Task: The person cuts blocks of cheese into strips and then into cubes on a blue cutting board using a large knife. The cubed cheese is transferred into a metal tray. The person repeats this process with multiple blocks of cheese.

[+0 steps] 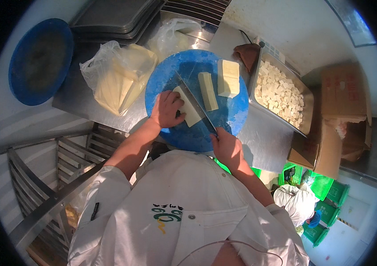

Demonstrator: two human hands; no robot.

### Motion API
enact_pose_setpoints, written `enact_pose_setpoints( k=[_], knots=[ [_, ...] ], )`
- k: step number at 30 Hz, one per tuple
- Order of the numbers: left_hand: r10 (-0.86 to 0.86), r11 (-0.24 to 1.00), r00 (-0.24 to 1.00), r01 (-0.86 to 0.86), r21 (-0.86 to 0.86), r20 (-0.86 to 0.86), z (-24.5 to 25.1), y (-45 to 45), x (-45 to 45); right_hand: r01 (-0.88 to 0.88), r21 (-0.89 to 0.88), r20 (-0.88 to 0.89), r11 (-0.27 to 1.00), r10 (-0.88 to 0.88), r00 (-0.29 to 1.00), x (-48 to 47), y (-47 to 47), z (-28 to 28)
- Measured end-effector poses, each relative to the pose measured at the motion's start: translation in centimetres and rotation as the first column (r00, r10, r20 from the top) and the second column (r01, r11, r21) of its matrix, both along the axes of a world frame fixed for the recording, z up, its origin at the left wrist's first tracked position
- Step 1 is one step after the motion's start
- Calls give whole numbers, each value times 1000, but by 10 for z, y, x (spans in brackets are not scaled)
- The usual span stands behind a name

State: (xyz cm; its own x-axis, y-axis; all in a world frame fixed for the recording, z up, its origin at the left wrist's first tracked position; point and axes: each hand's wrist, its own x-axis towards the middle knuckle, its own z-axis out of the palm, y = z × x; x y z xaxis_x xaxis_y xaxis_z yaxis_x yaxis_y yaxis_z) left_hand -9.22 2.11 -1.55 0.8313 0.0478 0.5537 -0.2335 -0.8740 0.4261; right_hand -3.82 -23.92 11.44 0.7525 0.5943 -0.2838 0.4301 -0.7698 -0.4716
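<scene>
On a round blue cutting board, my left hand presses a pale slab of tofu with bent fingers. My right hand grips the handle of a long kitchen knife. Its blade runs slantwise along the slab's right side; whether it is cutting into the slab I cannot tell. Right of the blade lies a separate long strip of tofu. A thick tofu block rests near the board's upper right edge.
Right of the board, a metal tray holds many tofu cubes. Plastic bags lie to the left, below stacked baking trays. A second blue board leans on the wall. Cardboard boxes stand far right; another person bends near green crates.
</scene>
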Motion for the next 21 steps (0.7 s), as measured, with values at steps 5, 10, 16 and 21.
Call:
enact_pose_setpoints(
  k=[5, 10, 16, 21],
  knots=[
    [-25, 1000, 1000, 25, 1, -5, -1, 2, 4, -40, -68, -44, 997, 37, 998, -1, 3, 6],
    [-25, 1000, 1000, 25, -8, -6, -1, 2, 6, -42, -77, -41, 996, 39, 998, -2, 4, -4],
    [-11, 1000, 998, 10, -15, -60, 2, 2, 4, -44, -163, -63, 986, 34, 997, 2, 16, -36],
    [-27, 999, 1000, 27, -40, -11, 3, 2, 3, -55, -127, -67, 990, 46, 997, 1, 5, -39]
  ],
)
